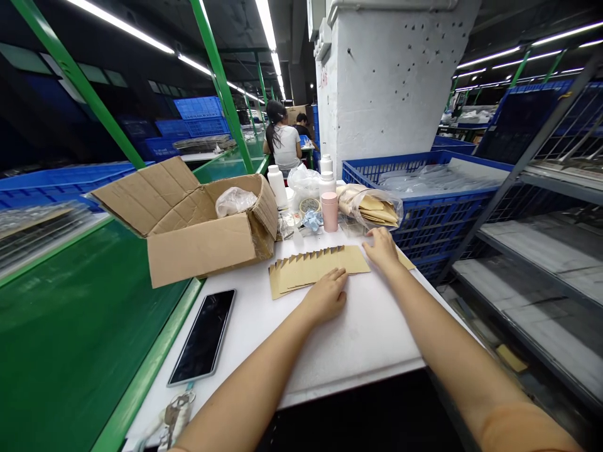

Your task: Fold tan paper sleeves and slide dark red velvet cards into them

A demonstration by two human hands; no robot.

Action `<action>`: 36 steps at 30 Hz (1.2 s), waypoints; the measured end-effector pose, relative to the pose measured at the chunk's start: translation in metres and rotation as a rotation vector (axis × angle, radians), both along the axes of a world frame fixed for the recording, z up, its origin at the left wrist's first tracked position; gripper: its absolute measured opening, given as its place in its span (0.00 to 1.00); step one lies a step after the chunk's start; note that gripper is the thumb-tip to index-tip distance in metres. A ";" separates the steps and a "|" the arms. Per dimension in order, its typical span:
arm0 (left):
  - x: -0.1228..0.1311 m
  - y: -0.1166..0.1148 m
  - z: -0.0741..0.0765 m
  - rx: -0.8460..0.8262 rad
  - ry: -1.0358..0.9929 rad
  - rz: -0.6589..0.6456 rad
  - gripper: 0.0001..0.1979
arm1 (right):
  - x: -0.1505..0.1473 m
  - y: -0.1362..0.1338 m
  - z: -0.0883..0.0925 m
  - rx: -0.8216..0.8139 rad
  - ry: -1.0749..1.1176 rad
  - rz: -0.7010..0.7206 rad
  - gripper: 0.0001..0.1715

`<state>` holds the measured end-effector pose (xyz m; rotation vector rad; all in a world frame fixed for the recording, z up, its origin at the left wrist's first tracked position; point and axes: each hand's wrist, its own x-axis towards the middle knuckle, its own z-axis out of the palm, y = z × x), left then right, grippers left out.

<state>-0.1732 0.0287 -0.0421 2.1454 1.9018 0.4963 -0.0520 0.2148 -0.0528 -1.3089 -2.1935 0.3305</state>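
A fanned row of kraft-paper envelopes [316, 269] lies overlapped on the white table [372, 339]. My left hand [327, 296] rests flat against the row's near edge, holding nothing. My right hand [382, 248] sits at the row's right end, its fingertips on the far side and not gripping. Just beyond that hand, a clear plastic bag of kraft envelopes [370, 207] lies beside a pink cylindrical container [330, 211]. A single kraft piece [405, 260] pokes out at the table's right edge.
An open cardboard box [188, 229] stands at the table's left, near a black smartphone [202, 338] and keys [176, 417]. White bottles [277, 186] stand behind. A blue crate [424, 207] and metal shelving [532, 282] lie right; a green conveyor [80, 326] runs left. A co-worker [282, 141] sits beyond.
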 end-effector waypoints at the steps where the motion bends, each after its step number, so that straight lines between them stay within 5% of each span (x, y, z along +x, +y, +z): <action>1: 0.000 0.000 0.000 -0.002 0.002 -0.001 0.27 | 0.008 0.002 0.004 0.004 -0.024 -0.015 0.14; 7: 0.000 -0.001 0.001 -0.010 0.030 -0.017 0.27 | 0.031 0.006 0.008 -0.108 -0.267 -0.077 0.26; 14: 0.000 -0.003 0.004 -0.016 0.003 -0.018 0.27 | 0.029 0.010 0.004 -0.104 -0.337 -0.062 0.10; 26: 0.000 -0.004 0.004 0.019 -0.080 -0.014 0.27 | 0.035 0.017 0.006 -0.045 -0.327 -0.002 0.06; 29: 0.001 -0.002 0.002 0.048 -0.236 0.007 0.25 | 0.034 0.008 0.018 -0.005 -0.312 -0.045 0.07; 32: 0.004 0.003 0.000 0.090 -0.608 0.081 0.23 | 0.024 -0.018 0.034 0.173 -0.222 -0.015 0.05; 34: 0.006 0.006 0.001 0.110 -0.953 0.147 0.25 | 0.011 -0.046 0.040 0.308 -0.086 0.129 0.04; 36: 0.005 0.007 0.004 0.124 -1.234 0.218 0.28 | -0.003 -0.077 0.041 0.278 0.083 0.349 0.06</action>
